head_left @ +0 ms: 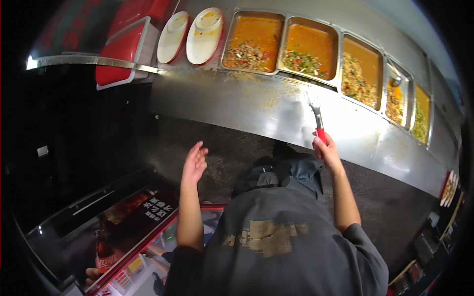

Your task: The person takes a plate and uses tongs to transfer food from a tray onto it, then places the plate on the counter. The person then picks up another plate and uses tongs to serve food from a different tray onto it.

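Over the front edge of the steel counter, my right hand is wrapped around the red handle of a pair of metal tongs. Their bright metal tips point away from me, toward the food pans, and glare blurs their exact shape. My left hand hangs in the air short of the counter, its fingers loosely bent and apart, with nothing in it. Closest to the tongs is a steel pan of orange, oily sauce with chopped greens heaped at its near side.
Left of that pan is another pan of orange sauce and chopped food. Further right stand several more, one with a ladle. Two stained oval dishes sit beside a red-and-white bin. A drink-printed cooler stands lower left.
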The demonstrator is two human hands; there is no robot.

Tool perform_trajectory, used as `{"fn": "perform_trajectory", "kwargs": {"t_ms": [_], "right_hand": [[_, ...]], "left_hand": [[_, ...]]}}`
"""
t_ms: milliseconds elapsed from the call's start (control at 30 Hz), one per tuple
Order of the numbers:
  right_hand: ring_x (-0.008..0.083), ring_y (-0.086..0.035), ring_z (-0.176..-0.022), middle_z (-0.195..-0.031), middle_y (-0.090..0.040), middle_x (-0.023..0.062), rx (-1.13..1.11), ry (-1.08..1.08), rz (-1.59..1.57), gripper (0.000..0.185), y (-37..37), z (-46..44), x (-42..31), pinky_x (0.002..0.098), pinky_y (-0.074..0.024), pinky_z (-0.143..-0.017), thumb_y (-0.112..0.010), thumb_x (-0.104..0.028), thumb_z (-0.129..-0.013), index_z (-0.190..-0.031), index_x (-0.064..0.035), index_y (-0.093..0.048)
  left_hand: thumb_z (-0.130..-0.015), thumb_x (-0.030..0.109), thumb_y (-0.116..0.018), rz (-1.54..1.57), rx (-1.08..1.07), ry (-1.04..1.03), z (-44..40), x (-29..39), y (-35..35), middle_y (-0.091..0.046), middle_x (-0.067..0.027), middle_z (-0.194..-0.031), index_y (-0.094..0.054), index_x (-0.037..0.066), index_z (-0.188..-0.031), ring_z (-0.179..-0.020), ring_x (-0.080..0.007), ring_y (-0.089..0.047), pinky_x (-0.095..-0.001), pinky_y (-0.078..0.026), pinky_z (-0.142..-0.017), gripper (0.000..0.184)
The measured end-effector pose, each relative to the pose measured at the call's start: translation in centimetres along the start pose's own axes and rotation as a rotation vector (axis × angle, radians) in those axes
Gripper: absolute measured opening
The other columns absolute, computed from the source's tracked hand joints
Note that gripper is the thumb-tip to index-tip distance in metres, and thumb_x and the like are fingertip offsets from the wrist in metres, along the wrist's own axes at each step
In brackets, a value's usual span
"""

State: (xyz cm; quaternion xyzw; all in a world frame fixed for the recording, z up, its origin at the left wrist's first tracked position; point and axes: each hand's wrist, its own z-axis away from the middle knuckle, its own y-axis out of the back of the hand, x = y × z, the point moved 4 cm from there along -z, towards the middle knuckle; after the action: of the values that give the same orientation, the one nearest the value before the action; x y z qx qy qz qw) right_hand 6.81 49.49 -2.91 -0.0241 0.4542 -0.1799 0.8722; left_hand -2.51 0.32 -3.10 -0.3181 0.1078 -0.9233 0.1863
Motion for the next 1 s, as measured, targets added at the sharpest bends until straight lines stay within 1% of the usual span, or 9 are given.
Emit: {"fn": "perform_trajectory", "kwargs": {"t_ms": [67,100,400,500,533,633,667,800,1000], "right_hand": [[0.0030,-0.039,-0.048,-0.074,-0.053,-0.0013,-0.024,-0.027,-0.016,0.034,-1.4,2.1,-0.7,0.0196,-0.0294,-0.043,-0.064,-0.029,-0.095,-0.119,-0.0060,-0.056],[0.0032,-0.039,-0.048,-0.074,-0.052,-0.0014,-0.028,0.078,0.015,0.034,-1.1,-6.3,-4.0,0.0194,-0.0294,-0.043,-0.063,-0.028,-0.095,-0.119,-0.0058,-0.056],[0.0029,-0.039,-0.049,-0.073,-0.051,-0.0021,0.158,-0.040,-0.017,0.031,-2.7,-5.5,-4.4,0.0191,-0.0285,-0.043,-0.063,-0.026,-0.095,-0.118,-0.0060,-0.055],[0.0033,-0.039,-0.048,-0.071,-0.050,-0.0025,0.246,-0.069,-0.049,0.032,-4.2,-4.9,-4.8,0.0189,-0.0285,-0.042,-0.063,-0.025,-0.095,-0.120,-0.0055,-0.054],[0.0033,-0.039,-0.048,-0.071,-0.050,-0.0026,0.283,-0.068,-0.062,0.033,-4.7,-5.0,-4.6,0.0191,-0.0285,-0.042,-0.063,-0.025,-0.095,-0.120,-0.0053,-0.054],[0.0037,-0.038,-0.048,-0.070,-0.049,-0.0034,0.347,-0.061,-0.158,0.036,-6.3,-5.9,-4.5,0.0198,-0.0280,-0.043,-0.064,-0.025,-0.095,-0.122,-0.0040,-0.053],[0.0037,-0.038,-0.048,-0.070,-0.048,-0.0034,0.377,-0.073,-0.165,0.036,-7.1,-6.1,-4.3,0.0198,-0.0278,-0.043,-0.064,-0.025,-0.095,-0.121,-0.0039,-0.053],[0.0035,-0.037,-0.049,-0.070,-0.049,-0.0035,0.401,-0.108,-0.204,0.034,-10.0,-6.6,-3.8,0.0198,-0.0276,-0.044,-0.064,-0.025,-0.095,-0.121,-0.0042,-0.054],[0.0046,-0.036,-0.047,-0.063,-0.045,-0.0037,0.445,-0.072,-0.186,0.034,-12.0,-7.3,-4.1,0.0208,-0.0276,-0.044,-0.061,-0.025,-0.097,-0.120,-0.0027,-0.053]], "left_hand": [[-0.098,0.025,-0.059,-0.100,0.060,-0.019,1.6,3.4,-2.1,-0.069,-0.0114,-0.101,-0.060,0.012,-0.118,-0.043,-0.0032,-0.035,-0.0181,-0.028,-0.038,0.024],[-0.098,0.025,-0.058,-0.121,-0.006,-0.096,-7.7,7.4,-6.3,-0.069,-0.0118,-0.103,-0.059,0.012,-0.118,-0.043,-0.0032,-0.034,-0.0183,-0.027,-0.038,0.024],[-0.100,0.030,-0.056,-0.251,0.092,0.039,-22.9,17.9,-10.8,-0.065,-0.0158,-0.123,-0.049,0.009,-0.121,-0.043,-0.0038,-0.031,-0.0190,-0.026,-0.038,0.031],[-0.099,0.037,-0.056,-0.262,0.141,0.046,-28.6,21.0,-11.7,-0.066,-0.0155,-0.120,-0.041,0.009,-0.132,-0.044,-0.0035,-0.029,-0.0191,-0.025,-0.037,0.045],[-0.099,0.036,-0.056,-0.257,0.167,0.063,-30.3,21.7,-12.1,-0.064,-0.0157,-0.124,-0.046,0.009,-0.125,-0.044,-0.0034,-0.027,-0.0193,-0.023,-0.036,0.039],[-0.098,0.036,-0.059,-0.394,0.112,0.086,-34.3,23.4,-12.8,-0.065,-0.0129,-0.119,-0.052,0.009,-0.114,-0.044,-0.0033,-0.026,-0.0191,-0.022,-0.036,0.031],[-0.095,0.030,-0.063,-0.462,0.193,0.060,-35.5,23.7,-12.4,-0.065,-0.0075,-0.102,-0.055,0.010,-0.105,-0.044,-0.0035,-0.026,-0.0200,-0.022,-0.036,0.023],[-0.092,0.013,-0.062,-0.573,0.193,-0.051,-36.0,23.7,-12.3,-0.057,-0.0031,-0.087,-0.054,0.009,-0.103,-0.045,-0.0039,-0.030,-0.0223,-0.021,-0.037,0.015],[-0.092,0.009,-0.059,-0.418,0.021,-0.071,-34.6,24.7,-13.1,-0.062,-0.0105,-0.098,-0.054,0.006,-0.107,-0.046,-0.0038,-0.033,-0.0202,-0.026,-0.039,0.016]]}}
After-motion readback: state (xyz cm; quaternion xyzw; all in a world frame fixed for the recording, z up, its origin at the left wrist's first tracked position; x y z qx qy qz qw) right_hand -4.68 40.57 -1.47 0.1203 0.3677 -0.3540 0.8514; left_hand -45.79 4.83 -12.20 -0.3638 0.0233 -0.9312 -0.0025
